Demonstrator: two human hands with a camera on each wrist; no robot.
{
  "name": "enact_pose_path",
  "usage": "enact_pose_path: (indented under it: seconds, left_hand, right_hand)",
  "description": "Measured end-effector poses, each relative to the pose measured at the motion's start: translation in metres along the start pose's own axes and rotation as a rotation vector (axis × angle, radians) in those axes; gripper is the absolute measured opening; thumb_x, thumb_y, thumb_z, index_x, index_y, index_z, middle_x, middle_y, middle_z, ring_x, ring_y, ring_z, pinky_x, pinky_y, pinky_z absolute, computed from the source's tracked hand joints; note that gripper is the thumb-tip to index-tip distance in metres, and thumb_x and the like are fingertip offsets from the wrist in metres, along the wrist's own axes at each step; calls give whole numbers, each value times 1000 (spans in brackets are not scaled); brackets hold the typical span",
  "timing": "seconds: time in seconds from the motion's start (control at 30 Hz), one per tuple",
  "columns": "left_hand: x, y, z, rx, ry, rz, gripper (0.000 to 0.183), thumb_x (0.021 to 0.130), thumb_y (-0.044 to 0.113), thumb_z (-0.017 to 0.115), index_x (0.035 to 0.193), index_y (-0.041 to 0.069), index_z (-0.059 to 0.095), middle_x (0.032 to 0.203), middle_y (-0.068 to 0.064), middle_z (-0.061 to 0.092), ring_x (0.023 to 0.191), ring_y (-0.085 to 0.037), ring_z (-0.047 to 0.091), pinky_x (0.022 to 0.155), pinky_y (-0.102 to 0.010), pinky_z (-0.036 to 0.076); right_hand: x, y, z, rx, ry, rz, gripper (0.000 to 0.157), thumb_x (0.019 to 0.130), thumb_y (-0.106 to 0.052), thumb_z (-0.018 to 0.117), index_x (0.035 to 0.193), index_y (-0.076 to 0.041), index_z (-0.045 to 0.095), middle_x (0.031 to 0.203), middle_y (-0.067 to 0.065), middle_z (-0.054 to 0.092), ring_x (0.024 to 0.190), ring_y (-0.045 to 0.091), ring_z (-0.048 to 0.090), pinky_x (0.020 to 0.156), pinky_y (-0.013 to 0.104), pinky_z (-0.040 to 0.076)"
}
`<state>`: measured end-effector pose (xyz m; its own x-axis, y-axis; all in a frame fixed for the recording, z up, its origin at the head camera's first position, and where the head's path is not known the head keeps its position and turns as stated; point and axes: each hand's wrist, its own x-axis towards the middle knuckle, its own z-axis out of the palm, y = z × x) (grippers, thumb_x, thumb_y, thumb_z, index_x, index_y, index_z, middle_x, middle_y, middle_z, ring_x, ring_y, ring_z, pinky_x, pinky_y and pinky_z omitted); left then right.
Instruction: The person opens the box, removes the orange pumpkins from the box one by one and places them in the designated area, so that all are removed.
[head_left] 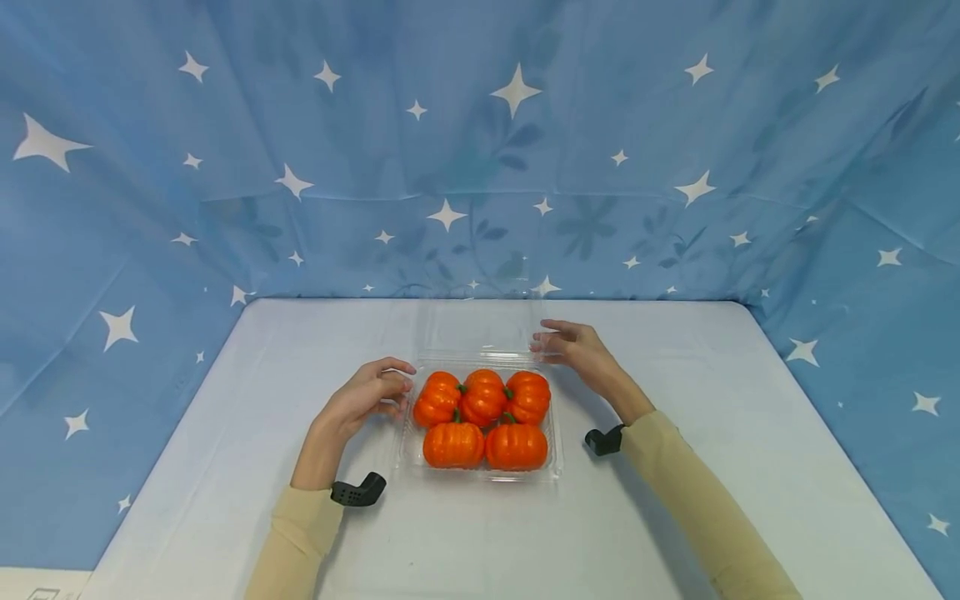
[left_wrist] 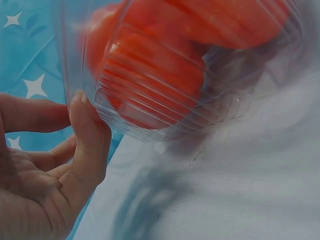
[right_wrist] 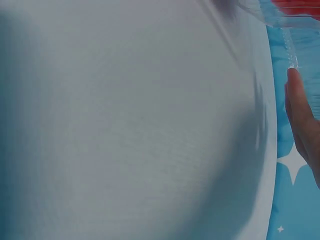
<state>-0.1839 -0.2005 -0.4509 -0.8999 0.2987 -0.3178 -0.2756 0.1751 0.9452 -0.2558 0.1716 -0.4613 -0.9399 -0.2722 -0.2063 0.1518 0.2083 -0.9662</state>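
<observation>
A clear plastic container (head_left: 557, 442) holds several orange pumpkins (head_left: 483, 397), set in two rows on the white table. Its clear lid (head_left: 480, 325) is raised at the back, attached along the far edge. At the container's left side, my left hand (head_left: 369, 393) pinches the rim between thumb and forefinger; the left wrist view shows the ribbed wall (left_wrist: 150, 90) beside these fingers. My right hand (head_left: 581, 354) holds the lid's right edge near the hinge. Only part of the right hand (right_wrist: 304, 117) shows in the right wrist view, against the clear plastic.
The white table (head_left: 750, 467) ends at a blue curtain (head_left: 615, 108) with white stars, which also hangs at both sides. A dark wrist device (head_left: 360, 490) sits on the left wrist and another (head_left: 603, 440) on the right. White tabletop lies around the container.
</observation>
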Motion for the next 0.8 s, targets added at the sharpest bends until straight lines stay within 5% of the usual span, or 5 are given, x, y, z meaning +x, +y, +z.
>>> enact_pose_path:
  seconds: [0.53, 0.8]
  left_hand:
    - [2, -2, -2, 8, 1, -3, 41, 100, 5, 54, 138, -8, 47, 83, -6, 59, 67, -16, 57, 61, -27, 55]
    - [0, -2, -2, -4, -13, -7, 43, 100, 5, 55, 139, -9, 46, 84, -7, 59, 68, -17, 59, 63, -29, 57]
  right_hand:
    - [-4, 2, 1, 5, -19, 93, 54, 105, -14, 53, 154, 4, 40, 147, 27, 54, 129, 34, 62, 97, 28, 56]
    - [-18, -7, -2, -96, -39, 86, 61, 104, -16, 55, 156, 5, 31, 147, 31, 50, 129, 41, 60, 111, 48, 47]
